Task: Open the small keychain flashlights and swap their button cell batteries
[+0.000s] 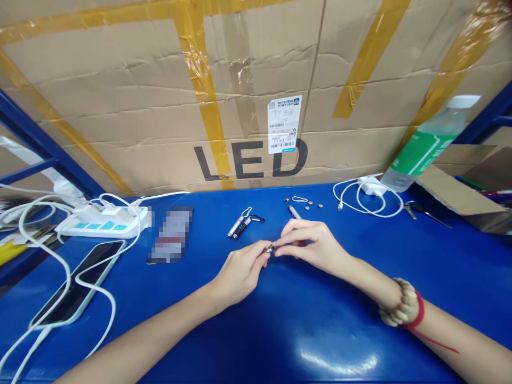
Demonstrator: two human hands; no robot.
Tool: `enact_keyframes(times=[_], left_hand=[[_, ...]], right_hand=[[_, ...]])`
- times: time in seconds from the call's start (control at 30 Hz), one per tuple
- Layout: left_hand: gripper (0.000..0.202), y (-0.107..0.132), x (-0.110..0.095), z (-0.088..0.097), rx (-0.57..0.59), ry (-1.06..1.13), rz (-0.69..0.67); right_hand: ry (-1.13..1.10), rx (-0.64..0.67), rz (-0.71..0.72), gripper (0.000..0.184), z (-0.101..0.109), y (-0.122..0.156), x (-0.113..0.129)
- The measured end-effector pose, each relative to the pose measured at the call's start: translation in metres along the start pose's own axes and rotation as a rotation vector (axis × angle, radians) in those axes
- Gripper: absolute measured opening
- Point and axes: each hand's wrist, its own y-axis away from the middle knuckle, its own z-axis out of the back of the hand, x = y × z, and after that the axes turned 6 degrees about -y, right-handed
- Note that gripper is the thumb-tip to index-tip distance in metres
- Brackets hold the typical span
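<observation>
My left hand and my right hand meet at the middle of the blue table. Both pinch a small silver metal part between their fingertips, just above the table top. Behind them lie two small keychain flashlights with clips, a silver tube, a wire clip and several small button cells. My right wrist wears a bead bracelet and a red string.
A big cardboard box marked LED walls off the back. At the left are a white power strip with cables and a phone. A white charger with cable, a tilted bottle and keys lie at the right.
</observation>
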Motion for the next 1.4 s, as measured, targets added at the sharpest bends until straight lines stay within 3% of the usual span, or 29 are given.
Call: enact_keyframes(times=[0.2, 0.4, 0.6, 0.93, 1.17, 1.4], left_hand=[[0.020, 0.001, 0.000, -0.001, -0.013, -0.039, 0.014], [0.019, 0.000, -0.001, 0.001, 0.090, -0.073, -0.038], [0.019, 0.000, 0.000, 0.002, 0.111, -0.090, -0.050], [0.017, 0.001, 0.001, 0.000, 0.081, -0.134, -0.037], [0.017, 0.002, 0.004, -0.003, 0.022, -0.128, -0.027], [0.016, 0.001, 0.003, -0.004, -0.011, -0.149, -0.048]], right_hand=[[0.042, 0.069, 0.043, 0.019, 0.005, 0.000, 0.000], [0.061, 0.125, 0.041, 0.013, 0.005, 0.006, -0.003], [0.174, 0.130, -0.001, 0.017, 0.002, 0.007, 0.000], [0.179, 0.097, -0.366, 0.015, -0.006, 0.003, 0.005], [-0.259, 0.127, -0.740, 0.029, -0.010, -0.001, 0.008], [-0.368, 0.124, -0.809, 0.028, -0.010, -0.002, 0.010]])
